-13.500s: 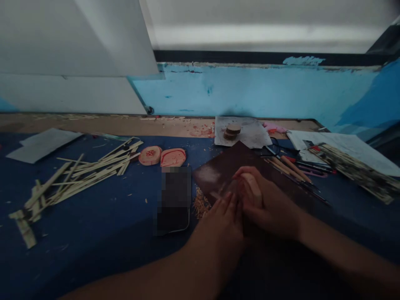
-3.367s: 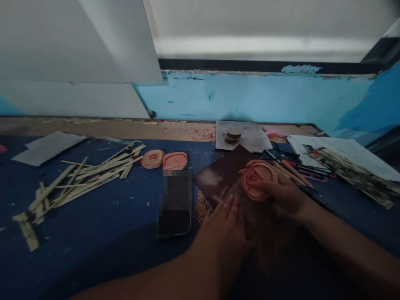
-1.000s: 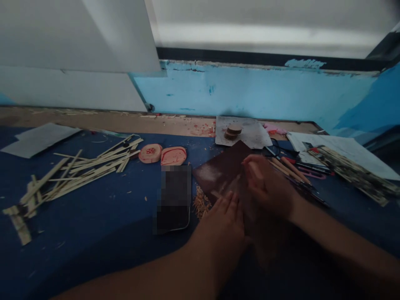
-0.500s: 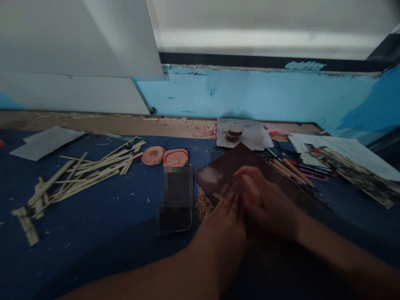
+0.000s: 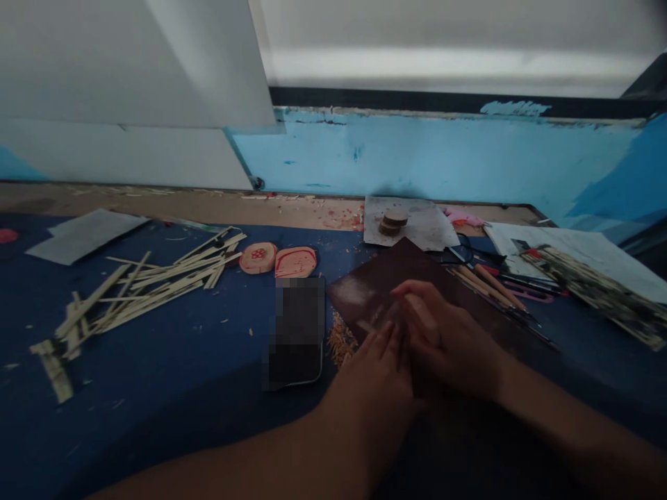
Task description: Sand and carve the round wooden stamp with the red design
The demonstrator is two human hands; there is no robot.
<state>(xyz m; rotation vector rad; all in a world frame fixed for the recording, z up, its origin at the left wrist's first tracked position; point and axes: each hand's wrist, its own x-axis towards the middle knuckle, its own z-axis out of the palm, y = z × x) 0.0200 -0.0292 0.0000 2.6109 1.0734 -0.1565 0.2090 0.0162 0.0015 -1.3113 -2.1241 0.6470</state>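
Pale rounded wooden disc (image 5: 425, 319) stands on edge in the right hand (image 5: 456, 340), clasped by curled fingers, rim slanting down rightward. Left hand (image 5: 378, 375) just left of it, fingers flat, gripping nothing visible, on dark maroon square paper-like sheet (image 5: 404, 260); disc's contact with it unclear. Chalky smear (image 5: 355, 294) beyond left fingertips; curly tan wood shavings (image 5: 341, 342) left of them
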